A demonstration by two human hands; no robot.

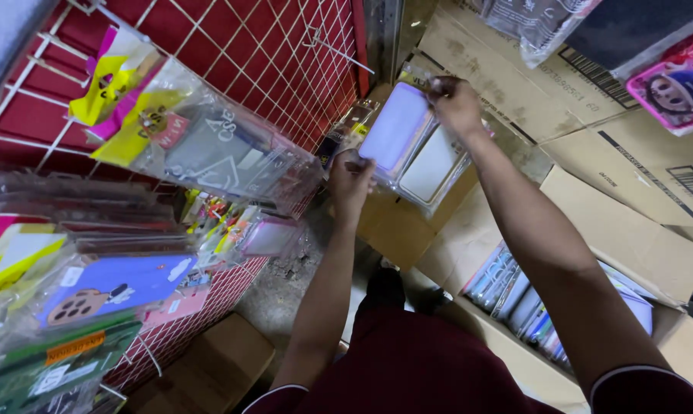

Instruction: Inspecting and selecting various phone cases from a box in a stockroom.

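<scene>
Along the left side I see a red wire grid wall (285, 54) hung thick with bagged phone cases on white hooks, the nearest bundle (216, 153) bulging out toward the arms. Cardboard boxes (515, 84) fill the right and far side; an open box (653, 253) by the right forearm holds a row of packaged cases (515, 295) standing on edge. Between these, both arms reach forward. My right hand (455, 103) is closed in a pinch on the top edge of a stack of clear-bagged cases (415, 149), the front one lilac. My left hand (351, 182) curls around the stack's lower left corner, apparently gripping it, though its fingertips are hidden. A bare hook (339, 47) juts from the grid just above the stack.
</scene>
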